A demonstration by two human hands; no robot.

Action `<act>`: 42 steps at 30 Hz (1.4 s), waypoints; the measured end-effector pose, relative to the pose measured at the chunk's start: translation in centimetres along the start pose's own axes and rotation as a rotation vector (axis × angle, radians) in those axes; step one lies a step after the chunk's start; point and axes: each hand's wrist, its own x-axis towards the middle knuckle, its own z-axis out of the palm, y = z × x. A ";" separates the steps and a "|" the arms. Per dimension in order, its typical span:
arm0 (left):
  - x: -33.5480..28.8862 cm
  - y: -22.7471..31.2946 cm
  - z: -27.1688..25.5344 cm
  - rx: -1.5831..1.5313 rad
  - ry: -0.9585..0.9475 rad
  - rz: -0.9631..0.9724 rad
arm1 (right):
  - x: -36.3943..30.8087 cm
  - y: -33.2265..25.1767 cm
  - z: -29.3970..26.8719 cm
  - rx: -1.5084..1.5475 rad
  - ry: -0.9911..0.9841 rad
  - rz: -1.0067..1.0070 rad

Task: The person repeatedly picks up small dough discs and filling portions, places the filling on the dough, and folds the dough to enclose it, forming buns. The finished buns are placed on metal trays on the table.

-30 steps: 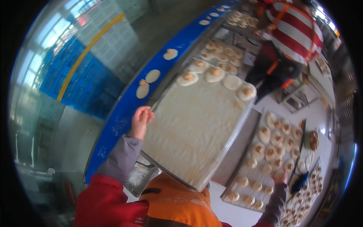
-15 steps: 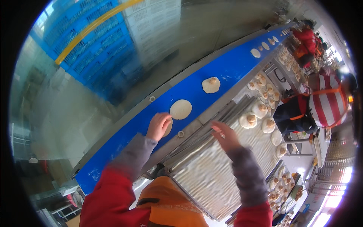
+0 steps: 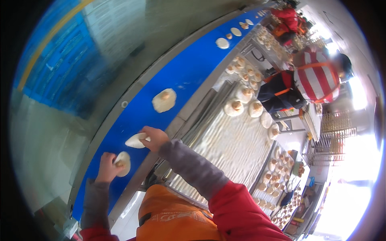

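Over the near part of the blue conveyor belt [image 3: 134, 120], both my hands are closed on dough. My left hand [image 3: 107, 166] pinches the left edge of a flat dough round [image 3: 124, 165] with what looks like brown filling on it. My right hand [image 3: 156, 138] grips the right edge of a plain white dough round [image 3: 134, 140], which looks lifted and tilted. The two rounds are close together but apart. Farther up the belt lies a dough piece with a lump of filling [image 3: 164, 100], touched by neither hand.
Right of the belt stands a tray lined with ridged pale cloth [image 3: 225, 148], filled dough rounds [image 3: 234, 107] at its far end. More trays of dough [image 3: 273, 176] sit farther right. A co-worker in a striped red-and-white top [image 3: 315, 76] stands beyond. Blue crates [image 3: 60, 68] are stacked at left.
My right hand has crossed from above the cloth-lined tray to the belt and taken hold of the plain round. My left hand now grips the other round. The view has shifted.
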 end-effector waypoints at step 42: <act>-11.7 -2.3 -4.2 -0.085 -0.008 -0.578 | 17.3 16.4 -20.5 -0.546 0.346 0.014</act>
